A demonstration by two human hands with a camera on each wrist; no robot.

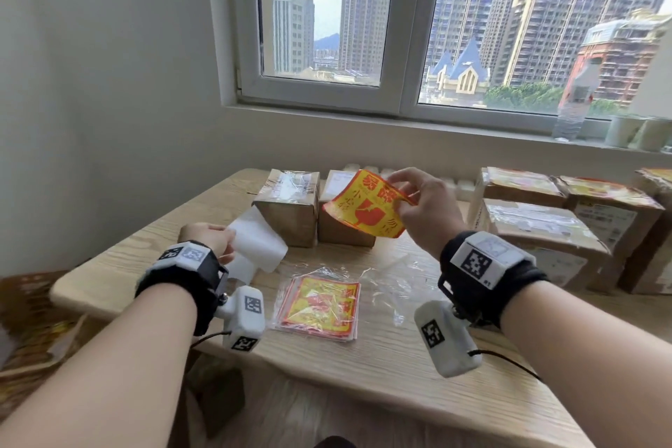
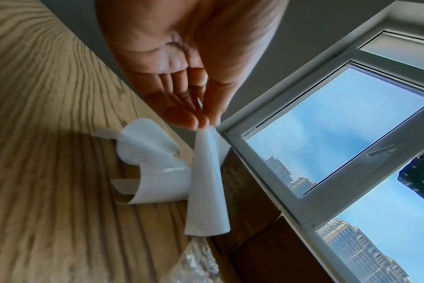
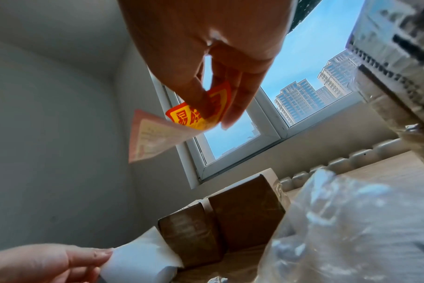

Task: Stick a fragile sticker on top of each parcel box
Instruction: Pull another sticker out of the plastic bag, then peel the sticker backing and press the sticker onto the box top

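Observation:
My right hand [image 1: 418, 200] pinches a peeled red-and-yellow fragile sticker [image 1: 365, 205] by its right edge, holding it in the air over the right one of two small cardboard boxes [image 1: 345, 231]. The left small box [image 1: 289, 205] has a taped top with no sticker. In the right wrist view the sticker [image 3: 199, 114] curls under my fingers. My left hand [image 1: 214, 240] pinches a white backing sheet [image 1: 260, 242] just left of the boxes; the left wrist view shows this backing sheet [image 2: 206, 183] hanging from my fingertips [image 2: 194, 120]. A stack of stickers [image 1: 318, 304] lies on the table.
Larger parcel boxes [image 1: 542, 229] stand at the right, several with stickers on top [image 1: 607, 189]. Loose backing sheets [image 2: 145, 153] lie on the wooden table [image 1: 363, 367]. Clear plastic wrap [image 1: 396, 280] lies beside the sticker stack. A bottle [image 1: 576, 102] stands on the windowsill.

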